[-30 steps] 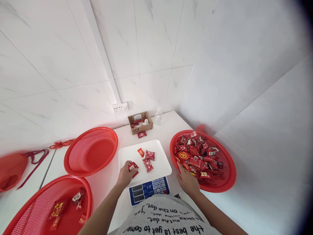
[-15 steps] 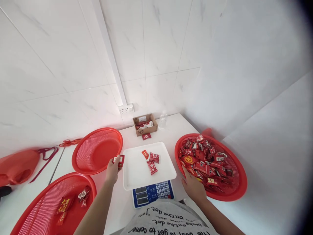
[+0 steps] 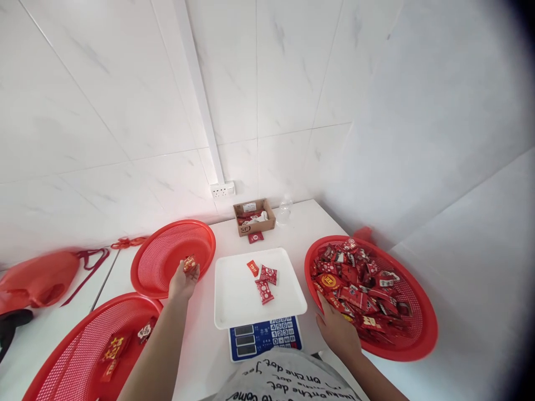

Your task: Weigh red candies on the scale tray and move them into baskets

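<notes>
My left hand point(image 3: 184, 281) is closed on small red wrapped candies point(image 3: 190, 264), held over the near right side of the upper left red basket point(image 3: 144, 245). My right hand point(image 3: 340, 327) grips the near left rim of the right red basket point(image 3: 426, 312), thumb outside and fingers over the edge. Many red candy packets point(image 3: 355, 295) fill that basket. Between my hands, a white weighing tray point(image 3: 234, 301) sits on a blue scale point(image 3: 265, 338). On the tray lie two red candy packets point(image 3: 264, 291) and a small orange-red packet point(image 3: 253, 268).
The lower left red basket point(image 3: 62, 365) holds a few packets point(image 3: 112, 351). A cardboard box point(image 3: 254, 217) with red packets stands by the wall, a red packet point(image 3: 256, 237) before it and a clear plastic item point(image 3: 285, 209) beside it. A red bag point(image 3: 39, 281) lies far left.
My left hand has moved left from the tray's edge to above the upper left basket, still holding candies. My right hand stays at the right basket's rim. The view has shifted slightly.
</notes>
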